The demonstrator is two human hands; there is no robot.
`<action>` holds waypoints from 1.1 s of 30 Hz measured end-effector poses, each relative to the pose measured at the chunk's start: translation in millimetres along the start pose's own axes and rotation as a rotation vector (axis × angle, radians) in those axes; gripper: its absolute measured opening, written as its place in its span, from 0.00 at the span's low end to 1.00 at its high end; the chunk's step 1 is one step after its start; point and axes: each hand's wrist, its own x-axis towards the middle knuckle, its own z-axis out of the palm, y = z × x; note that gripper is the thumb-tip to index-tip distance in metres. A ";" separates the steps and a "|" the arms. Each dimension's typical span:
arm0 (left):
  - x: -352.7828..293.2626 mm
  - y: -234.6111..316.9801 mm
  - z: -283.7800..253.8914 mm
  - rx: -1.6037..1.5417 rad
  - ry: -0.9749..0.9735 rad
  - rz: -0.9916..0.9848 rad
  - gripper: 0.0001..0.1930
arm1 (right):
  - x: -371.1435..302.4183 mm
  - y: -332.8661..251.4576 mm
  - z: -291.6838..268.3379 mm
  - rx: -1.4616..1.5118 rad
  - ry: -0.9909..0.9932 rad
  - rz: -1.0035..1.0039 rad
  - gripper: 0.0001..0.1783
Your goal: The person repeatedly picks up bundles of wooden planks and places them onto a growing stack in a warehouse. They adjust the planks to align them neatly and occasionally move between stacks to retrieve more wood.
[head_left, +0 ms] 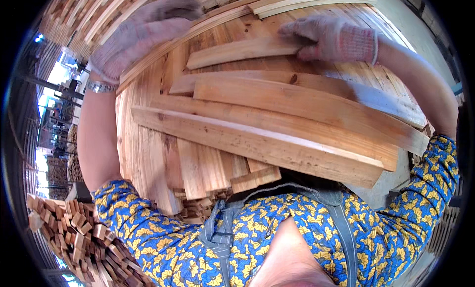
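My left hand (pixel 143 37), in a pale work glove and smeared by motion, is above the far left edge of the wood pile. Its fingers stretch to the right, apart from the thumb, with nothing visible between them. Beside it runs a long, thin wooden strip (pixel 217 20). My right hand (pixel 334 39), gloved too, grips the right end of a short wooden board (pixel 242 52), thumb on the near side and fingers over the far side. Nearer to me, several longer planks (pixel 292 101) lie across the pile, the nearest a thick beam (pixel 252 143) with a pale top edge.
Under the planks is a layer of side-by-side boards (pixel 143 153). More strips (pixel 316 3) lie along the far edge. Stacked lumber (pixel 94 14) stands at the far left, and a heap of wood offcuts (pixel 81 232) lies at the lower left. Grey floor (pixel 410 19) shows at the far right.
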 end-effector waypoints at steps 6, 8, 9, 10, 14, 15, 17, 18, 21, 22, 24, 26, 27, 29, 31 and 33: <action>-45.6 79.7 134.6 0.715 -0.288 0.237 0.38 | -29.8 -53.7 -63.1 0.311 0.129 0.106 0.31; -63.9 79.4 163.4 0.788 -0.134 0.165 0.36 | -39.8 -77.4 -44.8 0.172 -0.005 0.013 0.33; -68.6 79.7 173.7 0.781 -0.058 0.172 0.33 | -51.3 -83.3 -25.4 -0.058 0.011 -0.078 0.34; -66.4 80.4 176.5 0.821 -0.059 0.146 0.31 | -54.0 -92.7 -17.4 -0.087 -0.038 -0.058 0.40; -77.5 69.8 190.9 0.816 0.021 0.252 0.23 | -54.7 -85.3 -18.2 -0.152 -0.047 0.071 0.50; -79.6 67.0 194.9 0.814 0.053 0.280 0.23 | -54.0 -84.2 -23.2 -0.035 -0.122 0.099 0.50; -65.1 59.4 192.7 0.780 0.054 0.311 0.23 | -46.2 -71.6 -35.6 0.177 -0.252 0.172 0.51; -56.9 55.4 190.6 0.763 0.054 0.329 0.23 | -42.2 -63.2 -33.9 0.120 -0.242 0.154 0.52; -40.2 45.6 187.9 0.757 0.052 0.329 0.23 | -34.5 -50.9 -29.1 0.161 -0.216 0.171 0.56; -36.3 44.8 187.8 0.764 0.070 0.349 0.22 | -32.2 -49.5 -32.1 0.170 -0.231 0.216 0.56; -28.4 44.7 186.6 0.746 0.068 0.352 0.22 | -26.4 -52.1 -39.3 0.189 -0.261 0.307 0.57; -23.3 45.1 186.7 0.739 0.091 0.371 0.22 | -25.6 -59.2 -46.3 0.128 -0.319 0.325 0.57; -23.1 44.4 188.8 0.743 0.107 0.390 0.23 | -27.1 -61.3 -48.5 0.098 -0.350 0.334 0.56; -25.3 44.3 189.9 0.751 0.146 0.422 0.24 | -33.6 -64.9 -43.3 0.113 -0.281 0.272 0.53; -21.3 43.3 188.2 0.756 0.177 0.471 0.26 | -35.2 -68.0 -43.5 0.144 -0.270 0.284 0.49; -13.3 44.0 186.9 0.740 0.114 0.412 0.27 | -33.2 -71.3 -49.0 0.190 -0.314 0.375 0.46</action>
